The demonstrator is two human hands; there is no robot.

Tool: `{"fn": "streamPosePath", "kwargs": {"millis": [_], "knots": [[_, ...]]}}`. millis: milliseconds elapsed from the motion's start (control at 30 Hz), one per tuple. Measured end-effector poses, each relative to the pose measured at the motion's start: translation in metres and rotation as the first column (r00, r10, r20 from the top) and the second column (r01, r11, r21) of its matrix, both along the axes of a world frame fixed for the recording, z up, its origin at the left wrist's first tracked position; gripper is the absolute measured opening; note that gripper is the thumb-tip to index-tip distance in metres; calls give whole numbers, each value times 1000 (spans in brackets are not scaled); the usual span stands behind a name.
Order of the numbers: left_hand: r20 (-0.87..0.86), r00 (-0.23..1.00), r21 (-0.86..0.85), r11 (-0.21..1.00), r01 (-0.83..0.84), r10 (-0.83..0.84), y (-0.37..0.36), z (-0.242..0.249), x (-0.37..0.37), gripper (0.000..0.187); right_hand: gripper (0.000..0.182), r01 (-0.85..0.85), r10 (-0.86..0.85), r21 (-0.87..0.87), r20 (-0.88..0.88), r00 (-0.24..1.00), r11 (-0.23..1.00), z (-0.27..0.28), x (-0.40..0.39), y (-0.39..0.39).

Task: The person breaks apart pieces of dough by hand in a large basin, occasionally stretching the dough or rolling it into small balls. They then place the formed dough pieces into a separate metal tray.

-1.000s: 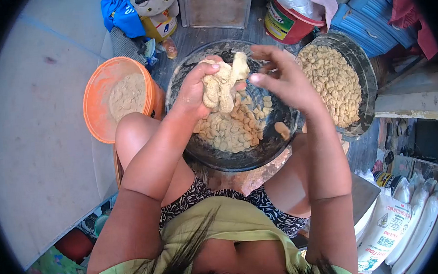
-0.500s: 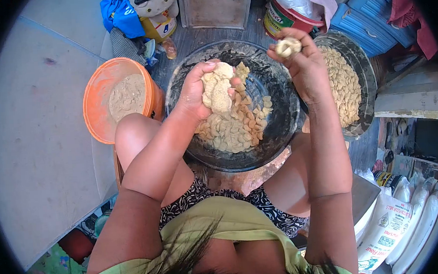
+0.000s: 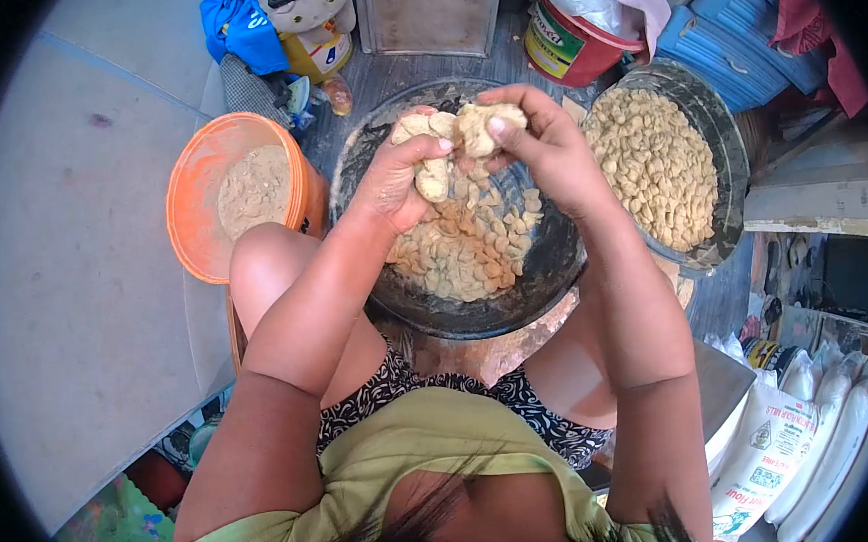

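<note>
My left hand (image 3: 391, 182) is closed around a clump of pale, flour-dusted dough pieces (image 3: 432, 180), its thumb laid across the top. Pinched between the thumb and fingers of my right hand (image 3: 554, 154) is another lump of dough (image 3: 485, 129), right beside the left hand's clump. Both hands are raised over a wide black basin (image 3: 555, 256). A heap of small, flat dough pieces (image 3: 458, 260) lies in it, some tinted orange-brown. The undersides of both held lumps are hidden by my fingers.
An orange bucket (image 3: 181, 222) of pale powder stands to the left. On the right, a second black basin (image 3: 732, 158) holds a large heap of dough pieces. A red bucket (image 3: 579, 48) is at the back, and flour sacks (image 3: 763, 450) lie at lower right.
My right hand has come down and left to meet the left hand and now pinches a larger lump. Less dough shows in my left hand. Pieces in the right basin look more heaped.
</note>
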State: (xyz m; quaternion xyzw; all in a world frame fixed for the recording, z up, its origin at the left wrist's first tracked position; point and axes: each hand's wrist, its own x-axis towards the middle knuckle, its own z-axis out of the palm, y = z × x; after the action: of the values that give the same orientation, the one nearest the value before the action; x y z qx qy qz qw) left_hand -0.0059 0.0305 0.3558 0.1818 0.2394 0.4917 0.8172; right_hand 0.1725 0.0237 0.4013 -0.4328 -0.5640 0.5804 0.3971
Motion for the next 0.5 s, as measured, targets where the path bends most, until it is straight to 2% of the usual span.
{"fn": "streamPosePath", "kwargs": {"millis": [33, 100, 167, 200, 267, 300, 367, 400, 433, 500], "knots": [[31, 999, 8, 1000, 25, -25, -2, 3, 0, 44, 29, 41, -40, 9, -107, 993, 999, 0, 2, 2], [49, 997, 47, 997, 58, -61, -5, 11, 4, 45, 25, 28, -25, 70, -49, 999, 997, -2, 0, 2], [-51, 998, 81, 996, 26, -22, -10, 18, 8, 47, 23, -35, 36, 87, -12, 999, 996, -4, -2, 0], [-50, 999, 79, 997, 24, -20, -9, 18, 7, 47, 23, -36, 38, 85, -12, 999, 996, -4, -2, 0], [-205, 979, 134, 991, 19, 9, -6, 18, 4, 48, 22, -29, 32, 81, -32, 999, 996, -3, -1, 0], [-205, 979, 133, 991, 18, 10, -5, 16, 3, 48, 22, -31, 33, 81, -31, 999, 996, -1, 0, 0], [-214, 977, 191, 981, 28, 14, -4, 13, 1, 43, 20, 52, -55, -28, -124, 991, 998, 2, 3, 3], [-213, 977, 192, 981, 27, 14, -3, 14, 0, 43, 20, 121, -124, -34, -137, 983, 992, 3, 4, 3], [-221, 975, 187, 982, 38, 5, -2, 14, -1, 41, 20, 120, -123, -32, -137, 983, 992, 3, 5, 4], [-230, 973, 182, 982, 45, -2, -2, 15, -2, 38, 20, 269, -267, -24, -223, 938, 963, 0, 7, 7]]}}
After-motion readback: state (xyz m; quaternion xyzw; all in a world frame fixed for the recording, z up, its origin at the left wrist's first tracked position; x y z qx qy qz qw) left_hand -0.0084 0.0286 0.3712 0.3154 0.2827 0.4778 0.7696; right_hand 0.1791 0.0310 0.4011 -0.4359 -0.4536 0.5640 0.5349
